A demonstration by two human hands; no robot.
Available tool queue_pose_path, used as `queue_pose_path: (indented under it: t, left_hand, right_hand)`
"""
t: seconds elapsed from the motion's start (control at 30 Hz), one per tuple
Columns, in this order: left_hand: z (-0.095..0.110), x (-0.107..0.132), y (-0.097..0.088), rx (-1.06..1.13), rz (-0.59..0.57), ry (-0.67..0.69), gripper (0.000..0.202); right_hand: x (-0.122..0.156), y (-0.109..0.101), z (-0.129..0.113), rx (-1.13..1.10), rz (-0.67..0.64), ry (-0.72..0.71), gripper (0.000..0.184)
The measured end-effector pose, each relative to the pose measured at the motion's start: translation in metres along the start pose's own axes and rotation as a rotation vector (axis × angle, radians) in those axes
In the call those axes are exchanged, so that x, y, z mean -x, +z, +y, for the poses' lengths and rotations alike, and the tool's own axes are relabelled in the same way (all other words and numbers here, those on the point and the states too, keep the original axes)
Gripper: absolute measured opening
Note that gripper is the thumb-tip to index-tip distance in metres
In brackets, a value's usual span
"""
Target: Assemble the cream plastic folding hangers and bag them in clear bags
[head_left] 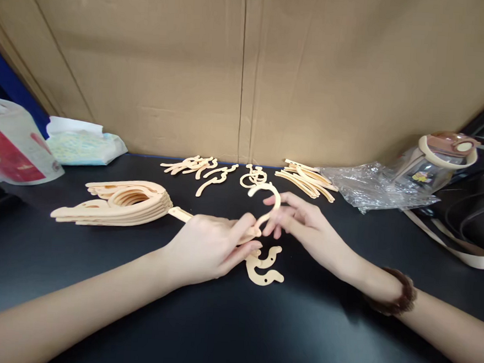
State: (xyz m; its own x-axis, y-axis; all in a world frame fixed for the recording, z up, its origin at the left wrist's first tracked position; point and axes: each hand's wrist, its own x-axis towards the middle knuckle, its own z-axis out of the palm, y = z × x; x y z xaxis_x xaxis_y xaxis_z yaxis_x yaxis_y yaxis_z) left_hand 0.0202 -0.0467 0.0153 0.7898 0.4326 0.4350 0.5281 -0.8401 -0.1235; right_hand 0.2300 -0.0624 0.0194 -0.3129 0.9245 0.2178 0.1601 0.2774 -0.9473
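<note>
My left hand [210, 245] is closed around a beige plastic hanger arm [179, 214], whose end sticks out to the left of my knuckles. A curved hanger hook [275, 194] stands up from the pinched fingertips at the right. My right hand [311, 225] has its fingers curled at the side of this hook and grips it; the thumb is partly hidden. Just below, a loose curved beige piece [256, 276] with small holes lies on the black table. The joint between the hook and the arm is mostly covered by my left fingers.
Stacked hangers [140, 213] lie at left. Behind are loose short arms [191, 165], hooks [254, 177] and straight strips [304, 180]. Plastic wrap [370, 185] and a bottle [427, 167] stand right; a tissue pack [85, 145] and tub [16, 143] left. Cardboard [171, 60] walls the back.
</note>
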Motion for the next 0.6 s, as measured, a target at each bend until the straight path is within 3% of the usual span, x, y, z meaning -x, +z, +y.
queue_pose_path:
  t: [0.13,0.33,0.43,0.6]
  left_hand:
    - [-0.006,0.0,-0.004,-0.166,0.08,-0.184,0.026]
    - [-0.011,-0.001,-0.012,-0.148,0.11,-0.325,0.027]
    - [-0.012,-0.001,-0.015,-0.053,0.093,-0.385,0.028]
    - [-0.016,0.0,-0.02,0.013,0.093,-0.436,0.029]
  right_hand:
    - [-0.006,-0.013,0.006,0.348,0.039,-0.126,0.027]
    - [-0.008,-0.011,0.018,0.741,-0.203,-0.258,0.027]
    - [-0.008,-0.009,0.019,0.748,-0.2,-0.26,0.02]
    - [-0.011,-0.017,0.011,0.522,-0.093,-0.235,0.018]
